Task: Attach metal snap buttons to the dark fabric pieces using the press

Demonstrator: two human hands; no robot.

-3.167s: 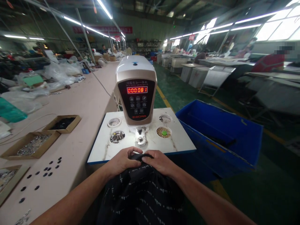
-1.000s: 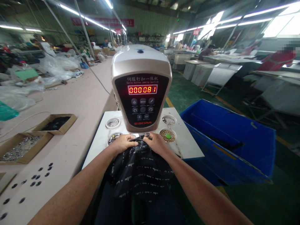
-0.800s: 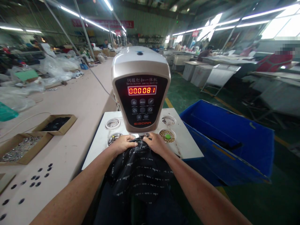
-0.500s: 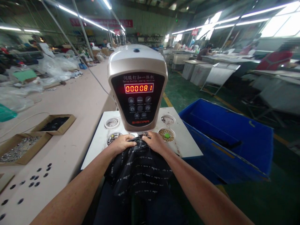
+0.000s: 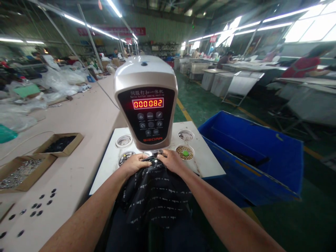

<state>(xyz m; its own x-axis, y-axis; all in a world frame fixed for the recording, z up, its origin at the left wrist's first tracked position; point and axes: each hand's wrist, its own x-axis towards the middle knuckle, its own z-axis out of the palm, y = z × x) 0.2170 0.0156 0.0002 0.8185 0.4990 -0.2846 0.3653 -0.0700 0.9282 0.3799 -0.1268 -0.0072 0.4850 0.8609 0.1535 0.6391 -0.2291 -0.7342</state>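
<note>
A black cloth with white printed lettering (image 5: 157,196) hangs over my lap, its top edge under the head of a button machine (image 5: 147,105). The machine's red display reads 000082. My left hand (image 5: 135,163) pinches the cloth's edge on the left, thumb on top. On the other side my right hand (image 5: 170,160) grips the same edge, close to the machine's working point. Between the thumbs, a small shiny round fastener (image 5: 155,161) shows on the cloth. The fingers underneath are hidden by the fabric.
The machine's white table (image 5: 210,164) has round wells, one with brass-coloured parts (image 5: 184,153). Left, a long table (image 5: 78,129) carries cardboard trays (image 5: 63,150) and loose black discs (image 5: 34,205). A large blue bin (image 5: 262,140) stands right. People sit at tables farther back.
The display has gone from 000081 to 000082. A shiny fastener now shows plainly on the cloth between my thumbs. My view has shifted slightly; both hands keep their hold.
</note>
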